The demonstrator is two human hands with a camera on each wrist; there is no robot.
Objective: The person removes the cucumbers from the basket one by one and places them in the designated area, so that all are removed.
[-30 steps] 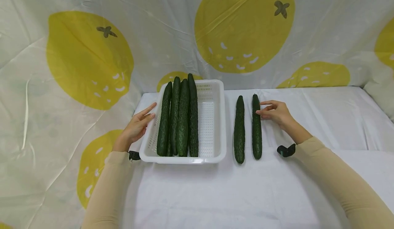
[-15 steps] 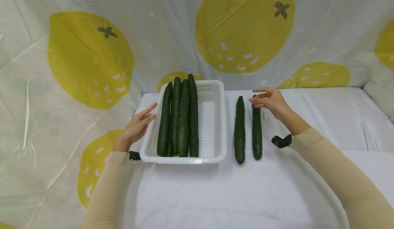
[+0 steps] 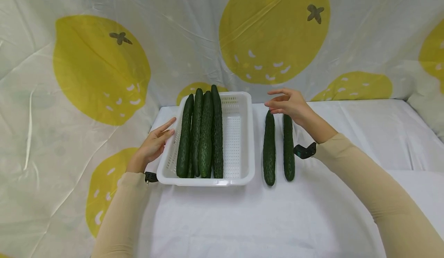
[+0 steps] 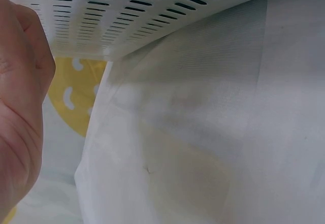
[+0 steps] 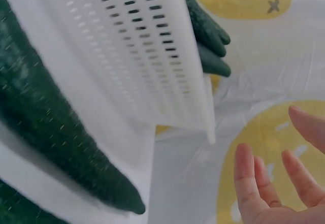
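Observation:
A white plastic basket (image 3: 251, 142) holds several dark green cucumbers (image 3: 206, 134) lying lengthwise on its left side. My left hand (image 3: 151, 146) rests at the basket's left rim, index finger and thumb extended; in the left wrist view part of that hand (image 4: 20, 102) shows beside the slotted wall. To the right of the basket, two cucumbers lie side by side, a nearer-to-basket one (image 3: 269, 150) and an outer one (image 3: 288, 150). Over their far tips hovers my right hand (image 3: 289, 104), fingers loosely extended and holding nothing. The right wrist view shows its spread fingers (image 5: 249, 178) apart from the cucumber (image 5: 66, 132).
A white cloth (image 3: 222, 219) covers the table. Behind and to the left hangs a pale curtain (image 3: 187, 30) printed with yellow lemons. Dark wrist cameras sit on both arms, the right one (image 3: 305, 150) overlapping the outer cucumber's edge in the head view.
My right hand has left the outer cucumber's side and moved up and left, over the far tip of the cucumber nearer the basket. The left hand, basket and cucumbers stay in place.

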